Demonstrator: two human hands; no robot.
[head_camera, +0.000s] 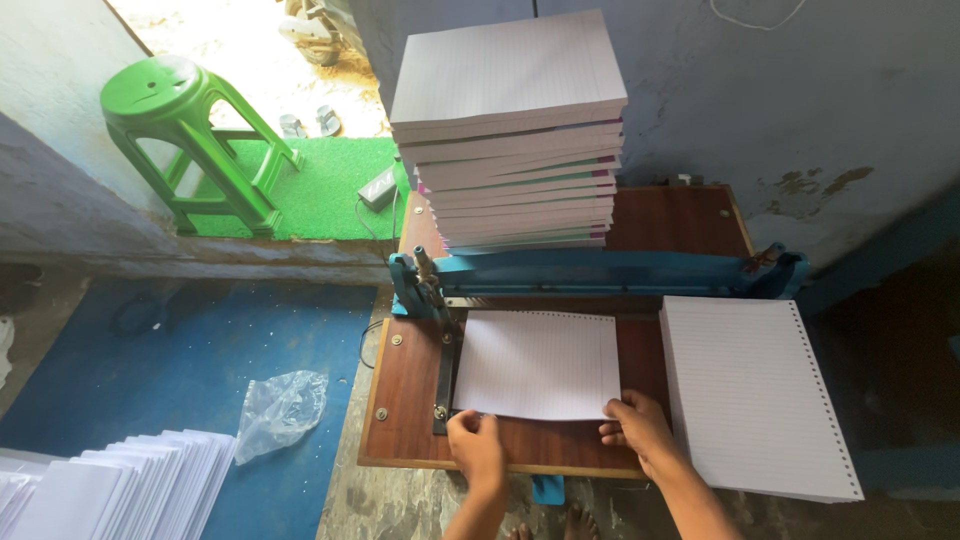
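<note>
A thin bundle of ruled white sheets (538, 362) lies on the brown wooden bed (405, 385) of a blue punching machine (600, 272), its far edge under the blue bar. My left hand (476, 448) grips the bundle's near left corner. At the near right corner my right hand (638, 430) pinches the sheets. A row of small holes runs along the bundle's far edge.
A stack of ruled, hole-punched sheets (752, 395) sits to the right. A tall pile of ruled sheets (512, 130) stands behind the machine. Fanned white paper (120, 492) and a clear plastic bag (282, 408) lie on the blue floor at left. A green stool (190, 140) stands by the doorway.
</note>
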